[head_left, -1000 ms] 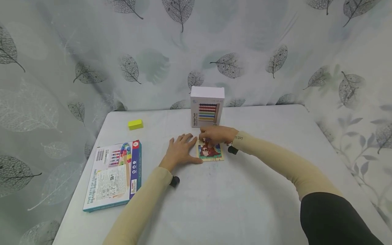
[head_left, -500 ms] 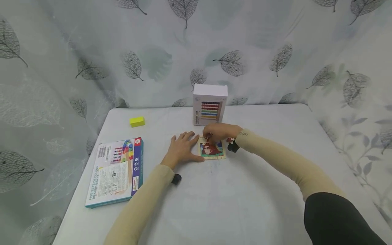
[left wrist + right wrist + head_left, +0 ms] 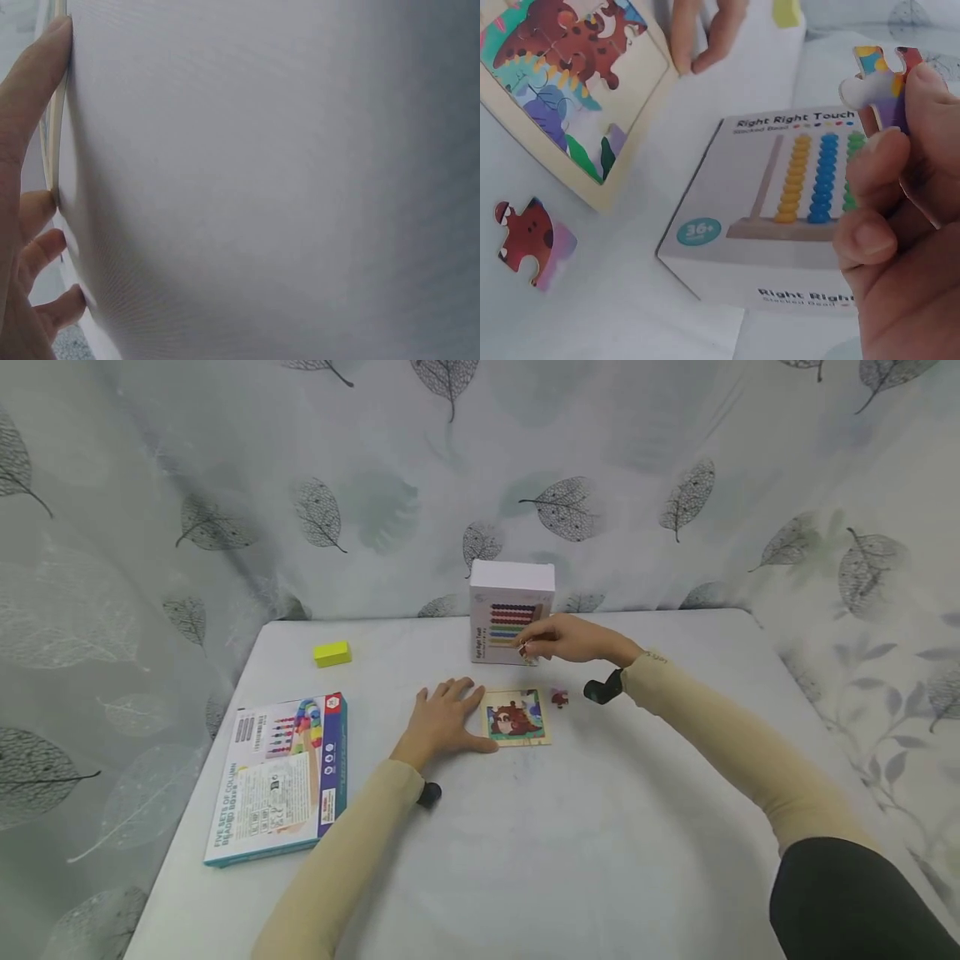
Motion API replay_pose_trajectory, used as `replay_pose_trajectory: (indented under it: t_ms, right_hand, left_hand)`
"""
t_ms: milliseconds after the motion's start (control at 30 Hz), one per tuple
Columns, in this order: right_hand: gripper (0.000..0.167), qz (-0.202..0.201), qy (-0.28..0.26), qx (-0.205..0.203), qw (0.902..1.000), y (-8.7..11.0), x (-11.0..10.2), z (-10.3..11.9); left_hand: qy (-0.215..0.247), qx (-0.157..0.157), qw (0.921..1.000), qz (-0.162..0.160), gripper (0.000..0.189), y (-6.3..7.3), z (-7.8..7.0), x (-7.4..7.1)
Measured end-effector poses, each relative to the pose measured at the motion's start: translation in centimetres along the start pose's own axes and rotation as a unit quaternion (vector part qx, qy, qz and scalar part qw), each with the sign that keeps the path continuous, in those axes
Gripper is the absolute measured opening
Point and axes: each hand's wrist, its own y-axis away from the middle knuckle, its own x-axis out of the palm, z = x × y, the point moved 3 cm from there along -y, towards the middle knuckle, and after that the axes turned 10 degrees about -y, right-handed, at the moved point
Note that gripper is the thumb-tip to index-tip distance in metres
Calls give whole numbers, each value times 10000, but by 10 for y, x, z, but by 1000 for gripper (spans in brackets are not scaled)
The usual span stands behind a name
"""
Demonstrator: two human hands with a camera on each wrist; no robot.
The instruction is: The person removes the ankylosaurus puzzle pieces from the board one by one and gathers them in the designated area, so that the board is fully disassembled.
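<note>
A square wooden jigsaw puzzle (image 3: 517,744) with a brown dinosaur picture lies mid-table, a pale bare area showing along one side of its picture. My left hand (image 3: 442,722) rests at its left edge, fingers spread; in the left wrist view the thumb and fingertips touch the thin wooden edge. My right hand (image 3: 573,639) is raised beyond the board, pinching a puzzle piece (image 3: 889,94) with purple, white and yellow on it between thumb and fingers. Another puzzle piece (image 3: 529,240), brown and pink, lies loose on the table right of the board.
Behind the board stands a white stacking-bead box (image 3: 483,610), overlapped by the right hand in the head view. A larger flat beaded-box carton (image 3: 273,785) lies at the left. Farther back is a yellow block (image 3: 332,653). A leaf-patterned curtain (image 3: 375,468) hangs behind the table.
My right hand has moved from over the puzzle up and to the right, carrying a puzzle piece. The loose piece beside the board now shows fully. My left hand stays at the board's edge.
</note>
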Motion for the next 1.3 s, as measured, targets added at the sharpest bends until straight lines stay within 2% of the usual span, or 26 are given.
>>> replay_pose_trajectory:
  t_ms: [267,400,467,600,800,967,1200,1300]
  right_hand:
    - [34,-64,-229,12,9997,6,-8,-2]
    - [26,-155,-455,109,9988,10,-13,-4]
    - [20,-189,-397,230,9988,14,-17,-10]
    - [12,40,66,556,9984,30,-22,-35]
    - [6,683,378,1186,9899,49,-16,-81]
    - [4,736,354,1174,9897,46,-5,-92]
    - [14,593,975,1307,9848,35,4,-98]
    - [17,590,1028,1417,9828,31,4,-99]
  left_hand:
    - [68,-23,10000,59,113,1,2,-2]
    - [81,-38,10000,36,113,0,2,-3]
    - [104,-28,9999,23,113,0,2,-4]
    - [86,34,10000,15,113,-1,1,-6]
    - [23,50,10000,-45,112,0,2,-13]
    - [41,43,10000,-20,113,1,4,-12]
    - [125,57,9999,30,113,2,3,-5]
    - [113,36,9999,31,113,2,2,-4]
